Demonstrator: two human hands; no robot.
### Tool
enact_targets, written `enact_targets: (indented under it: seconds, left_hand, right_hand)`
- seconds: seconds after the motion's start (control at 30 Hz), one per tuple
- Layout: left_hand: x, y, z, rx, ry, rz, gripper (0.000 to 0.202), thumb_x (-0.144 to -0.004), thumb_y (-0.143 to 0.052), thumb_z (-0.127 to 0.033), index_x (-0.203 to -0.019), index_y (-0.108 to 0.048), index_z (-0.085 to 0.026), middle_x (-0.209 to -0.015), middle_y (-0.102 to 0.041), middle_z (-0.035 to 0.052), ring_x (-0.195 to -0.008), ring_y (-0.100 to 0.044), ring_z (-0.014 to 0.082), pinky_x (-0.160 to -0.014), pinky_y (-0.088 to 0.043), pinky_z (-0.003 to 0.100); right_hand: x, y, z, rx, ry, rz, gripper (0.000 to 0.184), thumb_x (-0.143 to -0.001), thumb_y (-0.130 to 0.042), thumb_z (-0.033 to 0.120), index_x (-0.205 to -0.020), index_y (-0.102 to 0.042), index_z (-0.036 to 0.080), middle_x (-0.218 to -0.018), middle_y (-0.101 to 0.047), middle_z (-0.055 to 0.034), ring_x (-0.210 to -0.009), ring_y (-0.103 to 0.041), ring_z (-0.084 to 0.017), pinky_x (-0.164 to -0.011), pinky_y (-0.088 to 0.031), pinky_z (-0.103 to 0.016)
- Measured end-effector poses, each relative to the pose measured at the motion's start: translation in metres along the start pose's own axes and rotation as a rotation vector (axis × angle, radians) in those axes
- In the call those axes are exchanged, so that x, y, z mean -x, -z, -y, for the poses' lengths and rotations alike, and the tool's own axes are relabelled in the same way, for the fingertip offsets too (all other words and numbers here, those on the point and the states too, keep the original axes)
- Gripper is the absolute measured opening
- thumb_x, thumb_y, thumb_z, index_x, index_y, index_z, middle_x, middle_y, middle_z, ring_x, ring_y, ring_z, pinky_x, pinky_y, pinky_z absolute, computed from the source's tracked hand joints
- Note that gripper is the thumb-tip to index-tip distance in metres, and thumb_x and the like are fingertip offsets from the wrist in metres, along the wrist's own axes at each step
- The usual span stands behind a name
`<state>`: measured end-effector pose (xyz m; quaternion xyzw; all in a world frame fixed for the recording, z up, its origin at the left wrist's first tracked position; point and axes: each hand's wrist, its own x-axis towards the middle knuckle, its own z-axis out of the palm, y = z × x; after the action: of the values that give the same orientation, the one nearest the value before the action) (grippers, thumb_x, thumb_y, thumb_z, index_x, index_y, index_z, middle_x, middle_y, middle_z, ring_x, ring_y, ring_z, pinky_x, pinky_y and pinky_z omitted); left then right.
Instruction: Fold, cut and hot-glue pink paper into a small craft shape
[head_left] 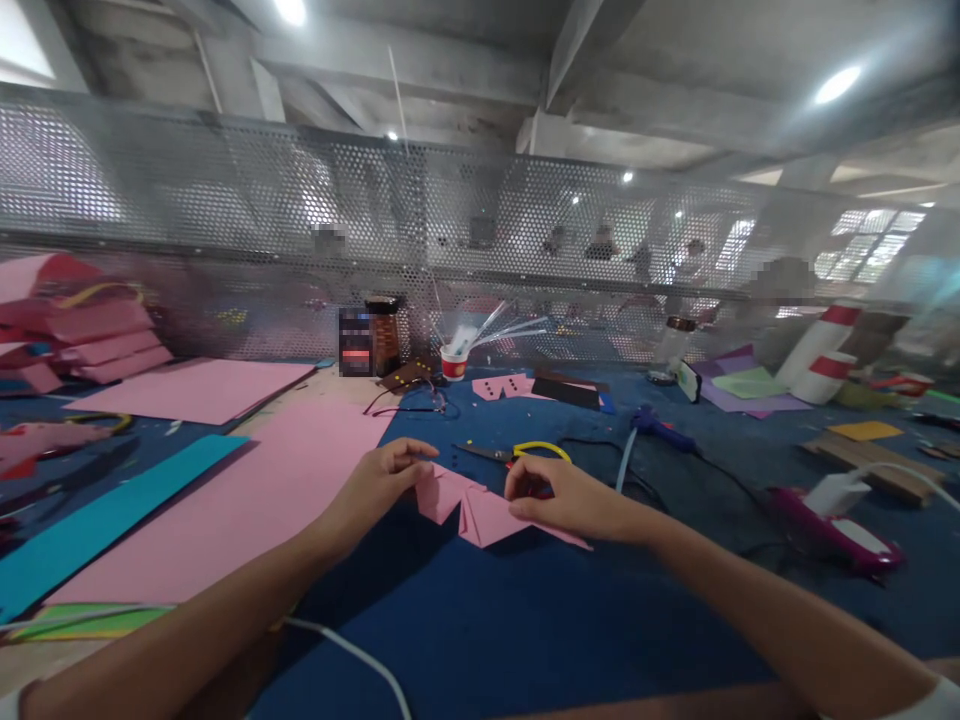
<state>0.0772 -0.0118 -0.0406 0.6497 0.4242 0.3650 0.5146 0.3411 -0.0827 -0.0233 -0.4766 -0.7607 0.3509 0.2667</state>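
Observation:
A folded pink paper piece [480, 512] lies between my two hands on the dark blue table covering [525, 620]. My left hand [379, 485] pinches its left edge with fingers closed. On its right side my right hand [566, 497] grips it, fingers pressed together. Scissors with yellow handles [517, 453] lie just beyond the paper, close to my right hand.
Large pink sheets [247, 480] and a teal strip [97, 520] lie at left, stacked pink pieces [82, 335] far left. A glue gun [660, 428] and a magenta tool [836, 525] sit right. A jar [382, 335], red cup [453, 362] and perforated metal screen [480, 250] stand behind.

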Motion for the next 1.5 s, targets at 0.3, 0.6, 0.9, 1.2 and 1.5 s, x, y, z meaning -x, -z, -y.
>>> enact_targets:
  seconds: [0.3, 0.6, 0.9, 1.2, 1.5]
  left_hand:
    - [0.001, -0.001, 0.000, 0.060, 0.019, 0.059, 0.036, -0.079, -0.065, -0.040, -0.106, -0.058, -0.016, -0.067, -0.066, -0.0021, -0.064, -0.063, 0.0176, -0.065, -0.045, 0.029]
    - [-0.007, 0.003, 0.012, -0.027, 0.012, 0.079, 0.036, -0.075, -0.070, -0.041, -0.100, -0.063, -0.016, -0.072, -0.065, -0.0017, -0.066, -0.060, 0.0159, -0.062, -0.042, 0.025]
    - [-0.010, 0.003, 0.019, -0.181, -0.086, 0.156, 0.030, -0.076, -0.068, -0.039, -0.094, -0.068, -0.016, -0.091, -0.071, 0.0043, -0.079, -0.064, 0.0195, -0.070, -0.047, 0.028]
    - [0.001, -0.002, 0.017, -0.538, -0.217, 0.120, 0.021, -0.085, -0.055, -0.028, -0.099, -0.070, -0.022, -0.098, -0.072, 0.0024, -0.087, -0.065, 0.0209, -0.077, -0.048, 0.030]
    - [0.002, -0.006, 0.018, -0.681, -0.394, 0.156, 0.021, -0.086, -0.050, -0.017, -0.095, -0.069, -0.021, -0.099, -0.068, 0.0034, -0.094, -0.063, 0.0190, -0.084, -0.047, 0.030]
  right_hand:
    - [0.000, -0.009, -0.014, -0.016, 0.006, -0.042, 0.006, -0.085, -0.062, 0.023, -0.091, -0.062, 0.021, -0.084, -0.062, 0.0015, -0.076, -0.058, -0.013, -0.071, -0.044, -0.025]
    - [0.001, -0.008, -0.014, -0.039, 0.048, 0.014, 0.009, -0.088, -0.061, 0.022, -0.095, -0.065, 0.020, -0.088, -0.064, 0.0015, -0.081, -0.058, -0.012, -0.072, -0.045, -0.023]
    - [0.003, -0.016, -0.014, 0.148, 0.212, -0.014, 0.026, -0.090, -0.058, 0.013, -0.115, -0.064, 0.020, -0.110, -0.067, -0.0043, -0.101, -0.062, -0.016, -0.092, -0.048, -0.031]
    - [0.004, -0.025, -0.015, 0.507, 0.411, 0.032, 0.028, -0.095, -0.053, 0.013, -0.120, -0.065, 0.016, -0.115, -0.065, -0.0089, -0.109, -0.057, -0.019, -0.101, -0.042, -0.033]
    - [0.004, -0.026, -0.016, 0.575, 0.445, 0.018, 0.027, -0.096, -0.053, 0.016, -0.120, -0.064, 0.017, -0.113, -0.065, -0.0086, -0.107, -0.057, -0.020, -0.099, -0.042, -0.034]
